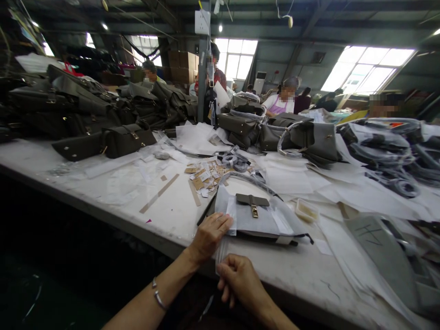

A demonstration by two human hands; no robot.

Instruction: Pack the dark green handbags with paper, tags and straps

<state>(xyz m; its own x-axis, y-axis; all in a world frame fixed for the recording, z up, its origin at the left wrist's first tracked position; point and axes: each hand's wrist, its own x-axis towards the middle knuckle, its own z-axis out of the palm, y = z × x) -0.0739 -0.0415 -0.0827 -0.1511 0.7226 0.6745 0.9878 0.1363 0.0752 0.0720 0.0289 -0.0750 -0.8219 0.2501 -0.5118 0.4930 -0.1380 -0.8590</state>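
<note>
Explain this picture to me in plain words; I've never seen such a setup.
No machine here, just a person's two bare hands. The one picture comes from a camera worn on that person's head, looking forward and down. On the pale table lies a handbag partly covered by whitish wrapping, its metal clasp showing. Around it are card pieces, white sheets and a small clear tub; more dark bags sit behind. The left hand rests at the handbag's left side; whether it grips anything is unclear. The right hand pinches a whitish strip by the table's near edge.
</note>
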